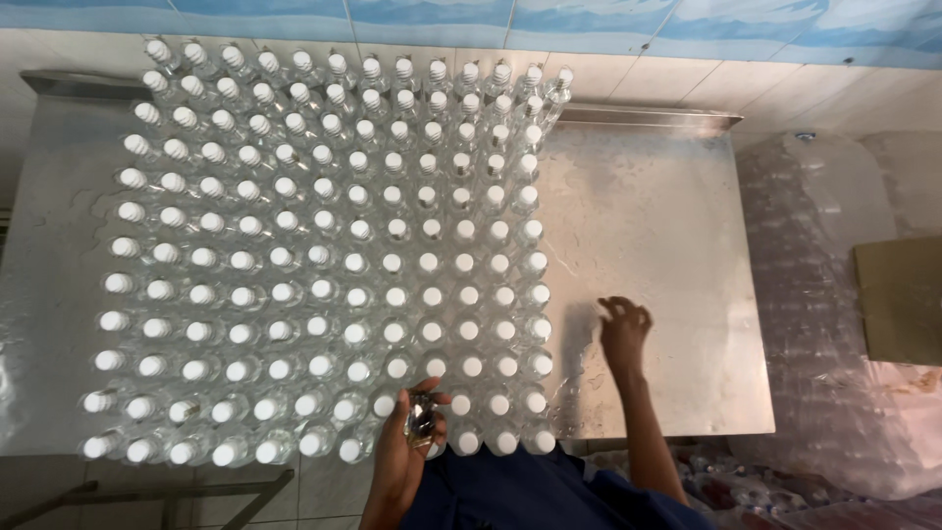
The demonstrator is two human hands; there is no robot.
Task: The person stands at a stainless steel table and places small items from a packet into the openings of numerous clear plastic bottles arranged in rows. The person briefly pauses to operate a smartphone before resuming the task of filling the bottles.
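Head view: left hand [407, 447] sits at the near edge of the stainless steel worktop [657, 255], its grip closed around a small clear plastic bottle without a cap [422, 417]. That bottle stands roughly upright in the fingers, mouth upward, long axis pointing up toward the camera. It is held right at the near edge of the block of clear plastic bottles with white screw caps [324, 265], at a spot in the front rows where one place looks unfilled, between capped neighbours to either side. So the held bottle lies just on the near side of the block, touching or almost touching the front bottles; which of the two I cannot tell.

Right hand [624, 329] is out to the right of the block, over the bare wet part of the worktop, fingers spread and slightly curled, grip open and holding nothing. It is near the block's right-hand column but apart from it. Of the two hands, the left is plainly the nearer to the block's front rows.

Further right of the block, off the worktop, stands a large clear plastic sack of empty bottles [824, 314], with a brown cardboard box [898, 299] beside it. Blue and white wall tiles [589, 20] run behind the block's far rows
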